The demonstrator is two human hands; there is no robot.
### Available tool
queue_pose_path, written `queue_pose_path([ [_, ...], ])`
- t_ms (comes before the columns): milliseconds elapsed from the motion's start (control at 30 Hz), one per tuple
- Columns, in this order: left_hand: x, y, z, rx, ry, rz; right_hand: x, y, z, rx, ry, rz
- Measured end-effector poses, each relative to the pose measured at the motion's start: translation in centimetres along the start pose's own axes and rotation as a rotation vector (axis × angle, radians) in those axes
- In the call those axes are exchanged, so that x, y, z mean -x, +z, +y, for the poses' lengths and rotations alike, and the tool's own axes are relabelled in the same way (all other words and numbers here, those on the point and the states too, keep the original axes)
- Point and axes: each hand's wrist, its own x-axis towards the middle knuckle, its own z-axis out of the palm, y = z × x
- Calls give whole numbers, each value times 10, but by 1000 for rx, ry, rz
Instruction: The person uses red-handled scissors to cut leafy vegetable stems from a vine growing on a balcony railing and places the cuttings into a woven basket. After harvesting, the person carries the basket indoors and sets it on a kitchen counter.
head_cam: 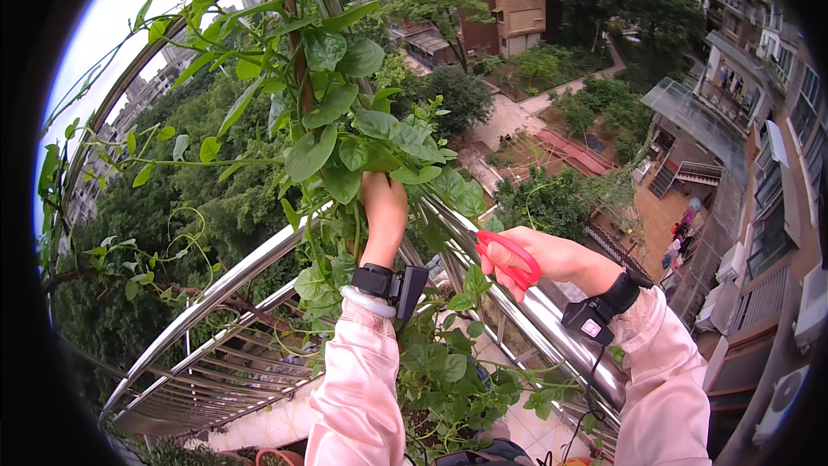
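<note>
A leafy green climbing vine [323,103] rises around an upright support at the corner of a metal railing. My left hand [383,204] reaches into its foliage; the leaves hide the fingertips, so what they touch cannot be made out. To the right, over the railing, my right hand [527,259] holds a pair of scissors with red handles [517,255], its fingers around the loops. The scissor blades are not clearly visible. Both wrists carry black straps with small devices, and a pale bangle [367,302] circles the left one.
Polished metal rails [220,285] run down to the left, and another railing [550,330] to the lower right, with a cable hanging near it. More vine leaves [446,362] grow below my hands. Thin tendrils spread left. Beyond the railing, far below, lie gardens and buildings.
</note>
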Motion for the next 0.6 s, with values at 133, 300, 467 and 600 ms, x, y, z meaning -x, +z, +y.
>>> queue_pose_path([
  [133,7,-16,7,-244,-81,-282,-6,-2,-1,4,17,-8],
  [300,23,-34,56,-363,-73,-266,-10,-1,-2,6,-5,-59],
  [467,20,-45,83,-386,-141,-303,-6,-5,-2,-20,-19,-59],
  [600,17,-60,93,-338,-95,-372,-5,-8,-1,-39,-31,-108],
])
